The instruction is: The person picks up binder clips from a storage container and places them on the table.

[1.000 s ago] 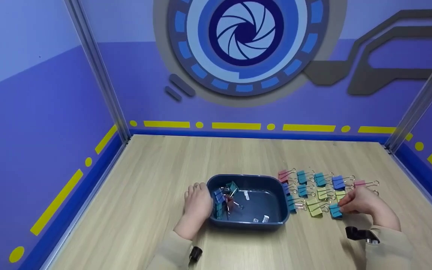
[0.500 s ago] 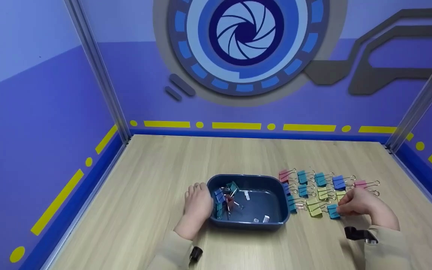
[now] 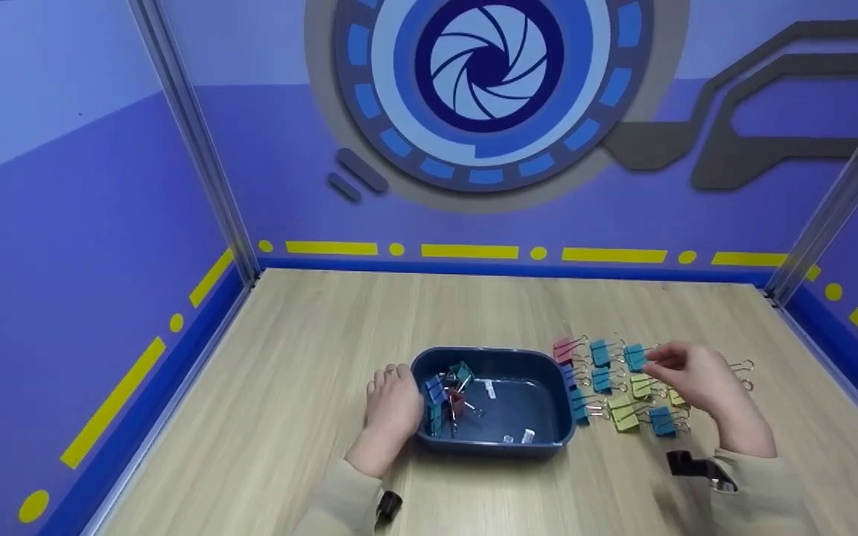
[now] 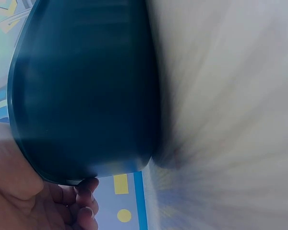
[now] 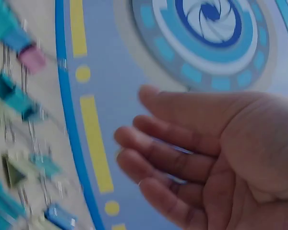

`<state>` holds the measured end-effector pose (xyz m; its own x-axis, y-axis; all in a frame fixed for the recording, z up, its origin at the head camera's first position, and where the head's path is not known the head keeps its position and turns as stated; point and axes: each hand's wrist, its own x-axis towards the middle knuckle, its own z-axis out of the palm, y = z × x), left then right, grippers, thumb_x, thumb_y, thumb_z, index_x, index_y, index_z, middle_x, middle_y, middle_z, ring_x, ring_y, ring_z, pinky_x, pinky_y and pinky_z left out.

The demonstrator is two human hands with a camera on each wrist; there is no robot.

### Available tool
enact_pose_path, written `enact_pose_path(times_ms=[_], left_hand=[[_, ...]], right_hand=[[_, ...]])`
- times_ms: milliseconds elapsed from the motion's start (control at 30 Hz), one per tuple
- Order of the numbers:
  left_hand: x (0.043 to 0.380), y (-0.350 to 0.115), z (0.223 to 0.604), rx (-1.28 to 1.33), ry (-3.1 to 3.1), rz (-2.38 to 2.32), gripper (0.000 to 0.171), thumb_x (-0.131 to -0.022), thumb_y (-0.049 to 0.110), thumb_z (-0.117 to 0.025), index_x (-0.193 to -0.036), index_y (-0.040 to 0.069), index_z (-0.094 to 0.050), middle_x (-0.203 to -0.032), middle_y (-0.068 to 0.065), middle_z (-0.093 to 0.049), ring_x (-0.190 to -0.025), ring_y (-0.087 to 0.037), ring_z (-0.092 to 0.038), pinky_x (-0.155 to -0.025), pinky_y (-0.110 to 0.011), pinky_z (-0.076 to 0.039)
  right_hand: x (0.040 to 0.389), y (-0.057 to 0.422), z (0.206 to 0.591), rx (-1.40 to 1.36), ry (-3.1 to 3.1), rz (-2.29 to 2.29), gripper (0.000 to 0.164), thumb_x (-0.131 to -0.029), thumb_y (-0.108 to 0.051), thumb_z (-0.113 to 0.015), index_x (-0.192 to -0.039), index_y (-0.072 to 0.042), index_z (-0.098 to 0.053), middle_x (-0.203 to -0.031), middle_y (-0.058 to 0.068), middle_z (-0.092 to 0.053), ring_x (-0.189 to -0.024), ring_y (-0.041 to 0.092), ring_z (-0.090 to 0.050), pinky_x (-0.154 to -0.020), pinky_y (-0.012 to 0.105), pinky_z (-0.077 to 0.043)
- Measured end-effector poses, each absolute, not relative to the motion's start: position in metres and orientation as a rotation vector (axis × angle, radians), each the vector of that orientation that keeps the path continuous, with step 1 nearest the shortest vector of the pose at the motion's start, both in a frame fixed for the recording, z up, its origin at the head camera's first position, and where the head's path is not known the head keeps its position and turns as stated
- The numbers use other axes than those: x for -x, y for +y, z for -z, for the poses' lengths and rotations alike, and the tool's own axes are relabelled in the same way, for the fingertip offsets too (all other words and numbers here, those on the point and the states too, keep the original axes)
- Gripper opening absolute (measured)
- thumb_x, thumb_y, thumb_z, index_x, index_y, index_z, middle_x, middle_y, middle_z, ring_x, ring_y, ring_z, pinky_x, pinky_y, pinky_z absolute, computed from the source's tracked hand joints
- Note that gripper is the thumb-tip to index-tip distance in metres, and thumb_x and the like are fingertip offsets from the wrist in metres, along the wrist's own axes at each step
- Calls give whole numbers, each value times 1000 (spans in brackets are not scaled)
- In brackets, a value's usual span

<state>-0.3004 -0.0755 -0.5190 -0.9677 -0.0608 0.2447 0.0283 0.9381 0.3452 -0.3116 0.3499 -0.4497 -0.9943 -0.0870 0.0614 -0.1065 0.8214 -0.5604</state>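
A dark blue plastic bin [image 3: 492, 448] stands on the table with several coloured binder clips [image 3: 436, 391] heaped at its left end. My left hand [image 3: 393, 402] holds the bin at its left rim; in the left wrist view its curled fingers [image 4: 86, 218] lie at the bin's corner. To the right of the bin, binder clips lie in rough rows, among them a yellow one [image 3: 623, 414] and a blue one [image 3: 662, 422] in front. Raised over these rows, my right hand [image 3: 697, 376] is empty, fingers loosely bent, its fingertips overlapping a teal clip [image 3: 634, 357] in the head view.
Small white scraps [image 3: 528, 435] lie on the bin's floor. A pink-red clip [image 3: 563, 350] sits close by the bin's back right corner. Purple panels [image 3: 369, 216] wall the wooden table [image 3: 310, 320] at the back and sides.
My right hand has shifted the front blue binder clip slightly left, let go of it, and risen away toward the back and left. The left hand and bin stay in place.
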Motion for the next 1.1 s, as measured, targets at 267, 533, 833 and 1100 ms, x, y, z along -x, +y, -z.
enact_pose_path(times_ms=[267, 533, 833, 1100], left_hand=[[300, -76, 520, -13, -2820, 505, 21, -90, 11, -62, -104, -5, -59, -101, -20, -61, -98, -36, -55, -83, -46, -43], [298, -76, 520, 9, -2792, 495, 17, -91, 9, -60, -102, -4, -59, -102, -21, -62, -97, -37, -55, -83, -47, -44], [298, -76, 520, -1, -2812, 493, 20, -91, 10, -61, -105, -5, -59, -104, -21, -62, -99, -37, -55, -84, -47, -43], [298, -77, 521, 14, -2809, 492, 20, -91, 10, -61, -105, -5, -59, -103, -21, -62, -97, -36, -54, -84, -46, -43]], right_hand=[[314, 290, 453, -354, -2884, -986, 24, -96, -26, -71, -109, -7, -73, -97, 6, -74, -86, 15, -65, -71, 27, -52], [310, 219, 470, -631, -2765, -1032, 6, -88, -16, -78, -93, -12, -76, -85, -2, -74, -77, 8, -64, -69, 24, -54], [292, 132, 483, -782, -2914, -899, 16, -87, -28, -79, -76, -17, -75, -69, -9, -68, -58, 3, -55, -55, 25, -47], [290, 90, 494, -655, -3114, -575, 35, -84, -39, -82, -66, -14, -65, -58, -6, -49, -55, 14, -45, -54, 33, -37]])
